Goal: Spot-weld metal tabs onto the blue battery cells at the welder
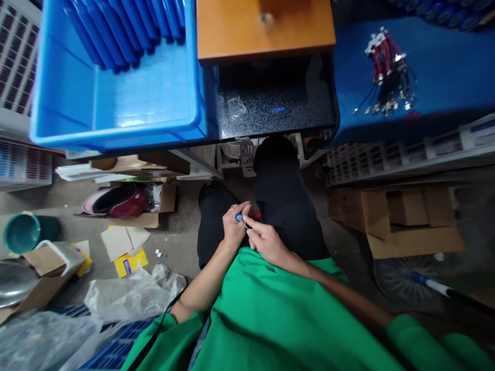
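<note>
Low over my lap, my left hand (232,232) is closed round a small blue cylindrical piece (238,217). Its round end faces up and shows a pale centre; the rest is hidden in the fingers. My right hand (268,243) pinches a thin, shiny metal rod (245,224) whose tip meets that round end. The rod's kind is too small to make out. Something red (255,215) shows just beyond the fingers, partly hidden.
Ahead, a blue bin (127,123) holds several blue tubes (116,31). Right of it are an orange-brown box (266,26), a dark speckled shelf (255,121) and wires with connectors (386,67) on blue cloth. Cardboard boxes (413,237) and plastic bags (131,293) lie beside me.
</note>
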